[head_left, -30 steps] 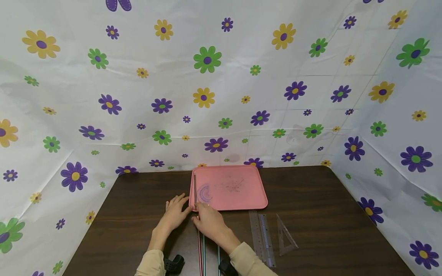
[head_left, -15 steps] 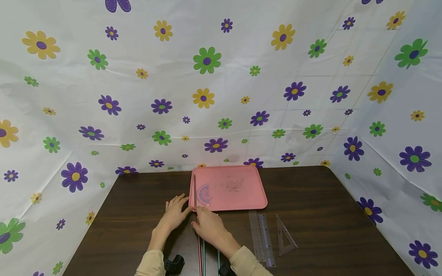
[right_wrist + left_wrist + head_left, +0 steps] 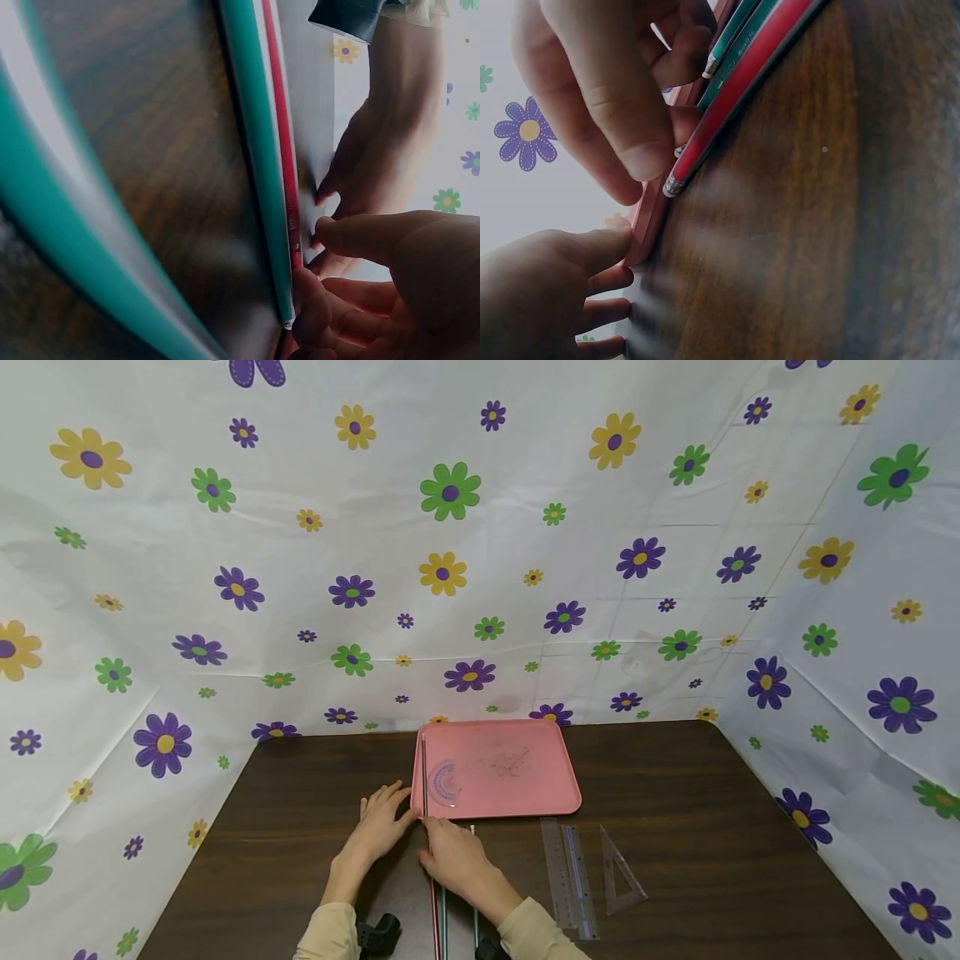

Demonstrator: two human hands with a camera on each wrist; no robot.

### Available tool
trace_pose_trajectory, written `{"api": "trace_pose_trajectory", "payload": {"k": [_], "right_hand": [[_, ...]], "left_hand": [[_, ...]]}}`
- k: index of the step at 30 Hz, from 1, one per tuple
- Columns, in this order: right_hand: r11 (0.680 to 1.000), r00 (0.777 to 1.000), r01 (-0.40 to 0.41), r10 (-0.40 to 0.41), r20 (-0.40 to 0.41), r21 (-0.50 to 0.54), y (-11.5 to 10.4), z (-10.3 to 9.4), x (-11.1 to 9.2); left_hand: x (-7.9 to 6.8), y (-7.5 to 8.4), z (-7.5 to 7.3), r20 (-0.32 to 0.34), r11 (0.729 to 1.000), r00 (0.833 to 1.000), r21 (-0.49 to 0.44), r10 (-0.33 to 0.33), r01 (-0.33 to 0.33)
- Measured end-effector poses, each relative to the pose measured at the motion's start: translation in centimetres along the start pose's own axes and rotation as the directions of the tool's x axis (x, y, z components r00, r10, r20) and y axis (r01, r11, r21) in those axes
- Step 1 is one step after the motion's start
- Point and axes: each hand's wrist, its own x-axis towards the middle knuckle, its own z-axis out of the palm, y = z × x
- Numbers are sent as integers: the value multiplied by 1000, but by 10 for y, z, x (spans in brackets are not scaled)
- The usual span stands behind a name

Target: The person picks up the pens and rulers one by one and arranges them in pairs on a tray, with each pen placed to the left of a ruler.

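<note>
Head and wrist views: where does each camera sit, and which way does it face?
Head: on the person's head, looking forward and down at the pink tray and dark table; both sleeves, left hand and right hand show.
Left wrist: on that wrist, turned toward the tray's edge and the red pencil; the left hand shows lower left, the right hand above.
Right wrist: on that wrist, looking along a green pencil; the right hand is close, the left hand beyond.
Shared: both wrist views show the red pencil and both hands.
</note>
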Motion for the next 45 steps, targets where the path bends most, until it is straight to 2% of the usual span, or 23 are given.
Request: {"api": "trace_pose_trajectory", "payload": {"k": [18,24,36,45], "right_hand": [[999,1000,-11,12,26,-36,-4,5,2],[999,999,-35,36,29,-16,-7,5,3],[999,997,-30,31,70,-14,-10,4,4],[999,997,-47,47,60,4,-14,5,4]], "left_hand": [[1,-2,3,6,1000,1000,-7,-13,13],[0,-2,3,9,1000,1000,-13,-15,15],[0,-1,1,11,1000,1000,-15,-14,14],[1,-2,2,14,1000,1000,-7,-14,14]]}}
